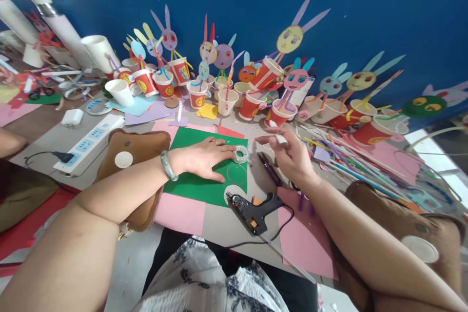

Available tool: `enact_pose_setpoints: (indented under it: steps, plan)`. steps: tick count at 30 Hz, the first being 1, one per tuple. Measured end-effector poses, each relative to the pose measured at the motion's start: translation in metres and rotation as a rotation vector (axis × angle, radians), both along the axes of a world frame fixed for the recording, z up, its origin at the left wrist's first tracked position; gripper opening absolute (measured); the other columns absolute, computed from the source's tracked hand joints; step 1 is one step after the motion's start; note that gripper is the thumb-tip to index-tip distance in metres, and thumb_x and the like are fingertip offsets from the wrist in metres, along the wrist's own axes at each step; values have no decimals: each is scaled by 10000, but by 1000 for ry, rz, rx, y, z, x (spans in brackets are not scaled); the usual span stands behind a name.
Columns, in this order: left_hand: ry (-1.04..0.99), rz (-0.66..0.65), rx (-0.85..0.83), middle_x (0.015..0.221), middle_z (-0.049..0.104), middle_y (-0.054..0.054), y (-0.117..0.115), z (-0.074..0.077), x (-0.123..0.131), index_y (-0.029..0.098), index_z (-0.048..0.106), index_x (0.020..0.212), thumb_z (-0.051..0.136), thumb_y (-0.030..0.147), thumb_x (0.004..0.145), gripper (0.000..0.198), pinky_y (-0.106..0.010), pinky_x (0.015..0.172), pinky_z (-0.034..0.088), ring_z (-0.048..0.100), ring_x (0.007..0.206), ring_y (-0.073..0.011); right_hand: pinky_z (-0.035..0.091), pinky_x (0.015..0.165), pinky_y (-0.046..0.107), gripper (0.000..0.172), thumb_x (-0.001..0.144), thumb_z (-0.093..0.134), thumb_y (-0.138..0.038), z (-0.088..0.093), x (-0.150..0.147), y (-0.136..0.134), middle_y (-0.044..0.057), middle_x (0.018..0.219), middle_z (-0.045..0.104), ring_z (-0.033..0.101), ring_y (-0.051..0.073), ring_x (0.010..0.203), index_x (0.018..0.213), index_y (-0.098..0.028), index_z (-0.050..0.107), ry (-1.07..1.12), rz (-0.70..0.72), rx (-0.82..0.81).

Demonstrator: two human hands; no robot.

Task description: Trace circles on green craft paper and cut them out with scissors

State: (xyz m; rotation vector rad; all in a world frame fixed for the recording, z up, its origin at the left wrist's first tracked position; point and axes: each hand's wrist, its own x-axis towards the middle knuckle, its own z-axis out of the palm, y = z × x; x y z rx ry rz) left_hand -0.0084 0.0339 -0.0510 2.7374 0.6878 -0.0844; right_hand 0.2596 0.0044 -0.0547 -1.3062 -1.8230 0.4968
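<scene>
My left hand (204, 158) lies flat on a green paper sheet (190, 183), fingers spread, its fingertips touching a small clear tape roll (241, 154) at the sheet's right edge. A drawn circle (236, 174) shows on the green paper just below the roll. My right hand (288, 156) hovers to the right of the roll, fingers pinched round a small white pen-like object (278, 136). A black hot glue gun (256, 209) lies on the table in front of both hands.
Many paper-cup rabbits (197, 92) with paper ears crowd the back along the blue wall. Coloured straws (351, 161) lie at the right. A power strip (91, 144), brown cushions (131, 156) and pink paper sheets (303, 234) surround the green sheet. Scissors (268, 168) lie beside my right hand.
</scene>
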Motion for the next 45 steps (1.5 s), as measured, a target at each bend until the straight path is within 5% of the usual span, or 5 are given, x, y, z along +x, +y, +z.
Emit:
enact_pose_setpoints:
  steps: [7,18,45]
  plan:
    - [-7,-10,-35,1611,369,-82,2,5,0,232,452,1442,625,612,861,715,-521,1161,262,329,1454,-358,549,579,317,379,1015,434,-511,10,-5,-17,61,810,763,664,169,575,1105,-223,664,-15,-15,97]
    - [-87,-13,-63,1628,333,-84,3,-4,-1,235,407,1486,686,580,825,797,-481,1200,257,340,1466,-329,589,758,384,294,1032,395,-455,-15,-5,0,97,1029,766,772,241,862,1170,-237,538,-49,134,-171]
    - [-126,-8,-65,1610,360,-115,3,-2,-2,233,485,1415,725,590,786,763,-500,1211,292,367,1460,-335,566,790,370,286,973,448,-226,-19,-2,1,40,1012,775,757,232,898,1240,-267,542,-173,166,-144]
